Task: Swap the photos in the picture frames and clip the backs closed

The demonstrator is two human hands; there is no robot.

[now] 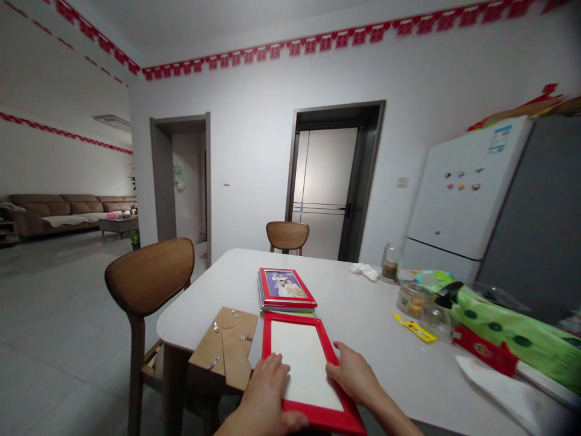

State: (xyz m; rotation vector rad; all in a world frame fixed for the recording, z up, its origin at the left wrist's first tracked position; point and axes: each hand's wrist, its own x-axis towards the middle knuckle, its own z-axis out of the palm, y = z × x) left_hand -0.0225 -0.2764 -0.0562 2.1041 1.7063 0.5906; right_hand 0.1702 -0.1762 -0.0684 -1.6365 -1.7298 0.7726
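Observation:
A red picture frame (324, 348) lies at the near edge of the white table, with a plain white sheet (299, 345) filling its middle. My left hand (267, 393) rests over its left rim, fingertips on the sheet and thumb on the near rim. At the right rim, my right hand (354, 375) grips the same frame, its fingers curled at the edge. Left of the frame lies a brown backing board (238, 345) with metal clips and a stand flap. Just beyond is a stack of frames, topped by a red-framed photo (285, 284).
On the right of the table (358, 309) stand a glass jar (390, 263), a clear tub (413, 300), a yellow packet (415, 329) and a green bag (512, 327). Wooden chairs stand left (152, 278) and at the far side (287, 235). A fridge (458, 194) is behind.

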